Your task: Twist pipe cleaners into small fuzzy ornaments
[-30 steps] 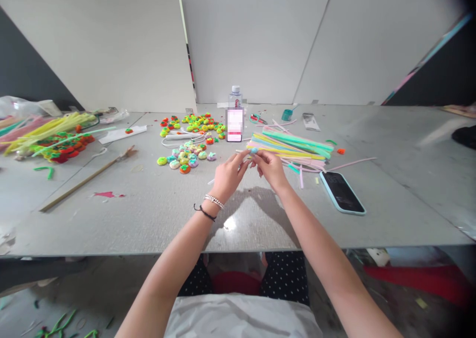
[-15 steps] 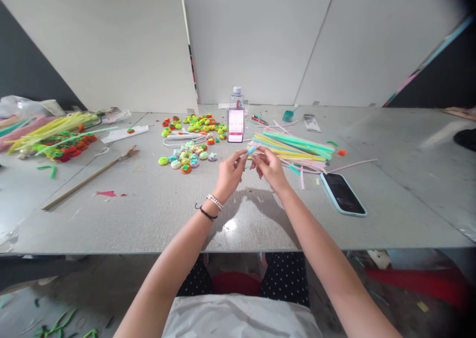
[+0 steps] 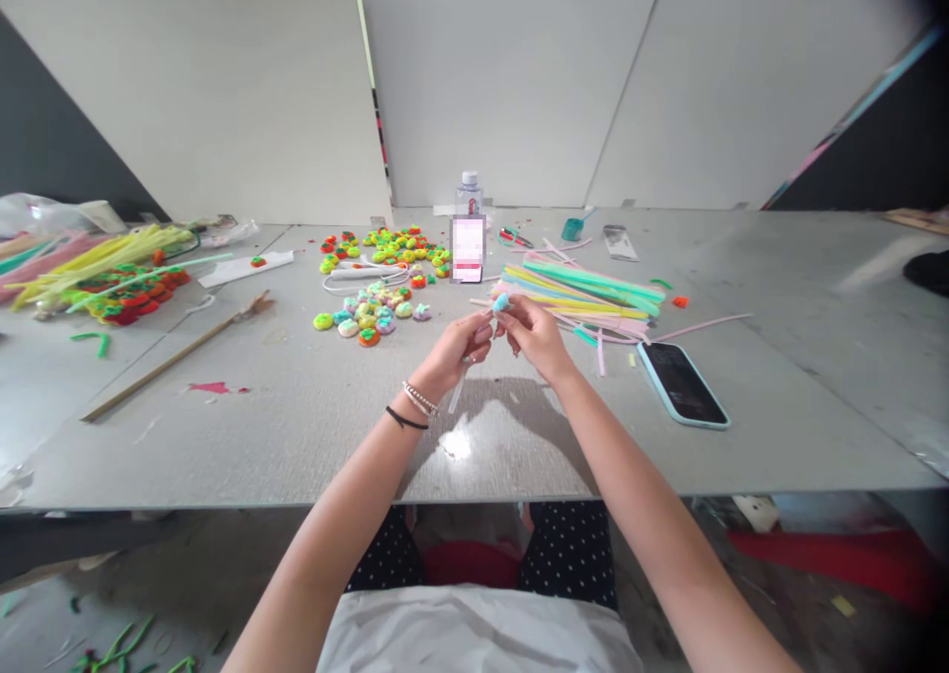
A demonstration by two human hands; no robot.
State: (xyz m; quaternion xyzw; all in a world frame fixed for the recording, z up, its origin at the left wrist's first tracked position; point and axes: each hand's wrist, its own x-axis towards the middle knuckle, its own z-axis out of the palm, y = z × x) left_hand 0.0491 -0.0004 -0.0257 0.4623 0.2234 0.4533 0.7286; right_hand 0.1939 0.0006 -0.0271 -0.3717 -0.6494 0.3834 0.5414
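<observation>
My right hand [image 3: 540,337] is closed, pinching a small light-blue coiled pipe cleaner [image 3: 501,303] between thumb and fingertips. My left hand [image 3: 458,349] is closed just to its left, its fingertips close to the blue coil; whether they touch it I cannot tell. From under the left fingers a pale translucent stick [image 3: 458,393] slants down over the table; its upper part is hidden in the hand. Just beyond the hands lies a bundle of pastel pipe cleaners [image 3: 593,293]. To the left sits a group of small pastel fuzzy pieces [image 3: 377,307].
A phone [image 3: 683,386] lies right of my arms, and another phone [image 3: 468,250] leans against a bottle [image 3: 470,194]. A white corded tool [image 3: 365,272] rests between the pastel pieces and yellow-orange ones [image 3: 407,246]. A wooden stick [image 3: 174,362] and more pipe cleaners [image 3: 104,268] lie left.
My left hand has turned and dropped slightly, and the pale translucent stick now shows below it. The blue coil stays in the right fingers, nearly in the same place.
</observation>
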